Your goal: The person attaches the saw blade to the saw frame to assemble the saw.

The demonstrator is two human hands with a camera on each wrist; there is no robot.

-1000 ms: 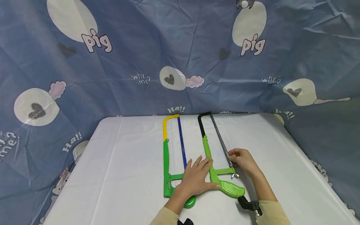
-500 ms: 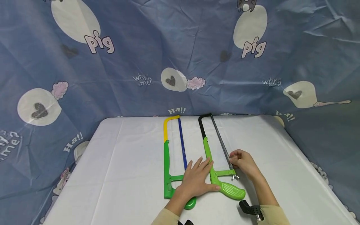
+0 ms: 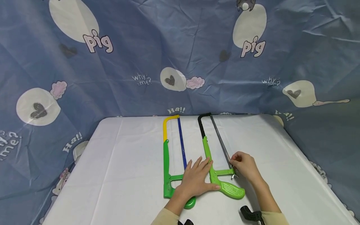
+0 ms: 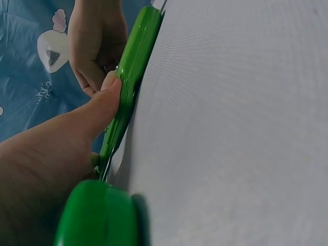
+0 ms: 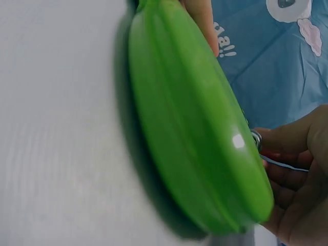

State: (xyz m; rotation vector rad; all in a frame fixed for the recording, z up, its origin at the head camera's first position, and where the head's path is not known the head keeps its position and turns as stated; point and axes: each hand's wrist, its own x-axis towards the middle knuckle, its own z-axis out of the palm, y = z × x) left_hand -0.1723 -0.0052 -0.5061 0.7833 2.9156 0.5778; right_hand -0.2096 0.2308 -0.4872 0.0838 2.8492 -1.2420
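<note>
Two hacksaws lie side by side on the white table. The right-hand hacksaw has a light-green frame, a black front end and a grey blade. My left hand rests flat with spread fingers across its frame, thumb against the ribbed handle. My right hand pinches the blade's near end with curled fingers, just above the wing nut. In the right wrist view the handle partly hides those fingers. Partly under my left wrist lies the other hacksaw, green and yellow with a blue blade.
A white cloth covers the table. Blue printed fabric hangs behind it and along both sides. Wrist-worn black camera mounts sit close to the sleeves.
My right hand has shifted slightly toward me and lower along the blade, its wrist turning a little. The left hand and both hacksaws stay in place.
</note>
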